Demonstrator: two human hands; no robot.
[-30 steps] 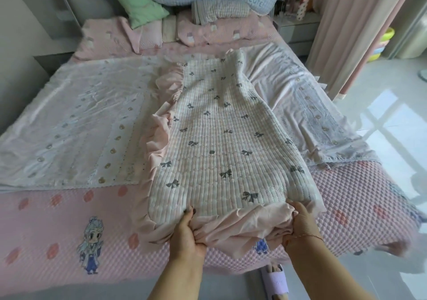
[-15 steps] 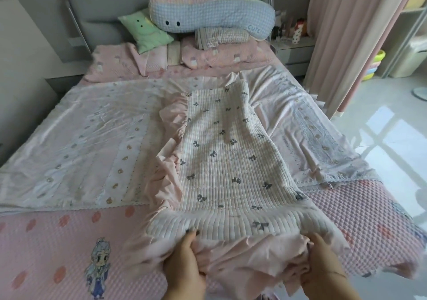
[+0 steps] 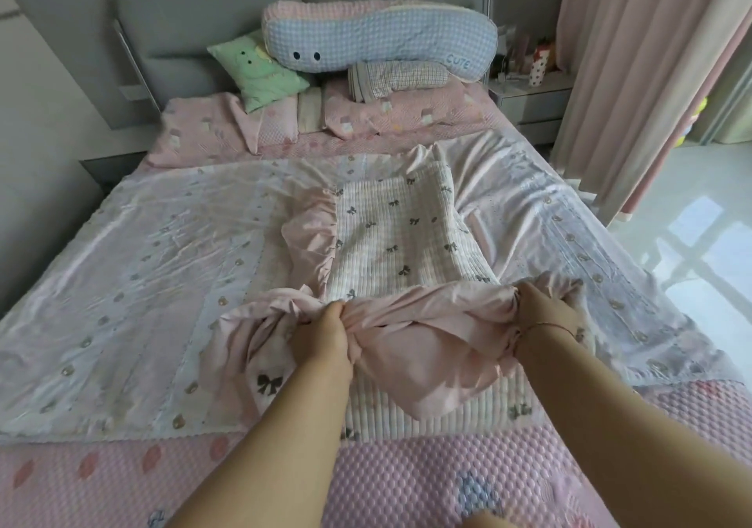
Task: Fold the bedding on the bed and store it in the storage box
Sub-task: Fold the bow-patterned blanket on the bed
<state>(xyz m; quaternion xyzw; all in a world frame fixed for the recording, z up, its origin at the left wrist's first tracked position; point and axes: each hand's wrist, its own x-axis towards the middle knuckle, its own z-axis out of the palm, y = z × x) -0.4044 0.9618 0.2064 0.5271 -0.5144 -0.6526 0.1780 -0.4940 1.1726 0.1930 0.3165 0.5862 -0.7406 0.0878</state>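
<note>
Nearest, the pink bubble-textured mattress cover spans the foot of the bed; above it, both hands are closed on the pink ruffled edge of the bow-print quilt: left hand bunching fabric at centre, right hand gripping the right corner; the quilt lies lengthwise along the bed's middle, near end doubled over, atop a pale patterned sheet; beyond, a green cushion and a long blue checked pillow lean against the grey headboard.
</note>
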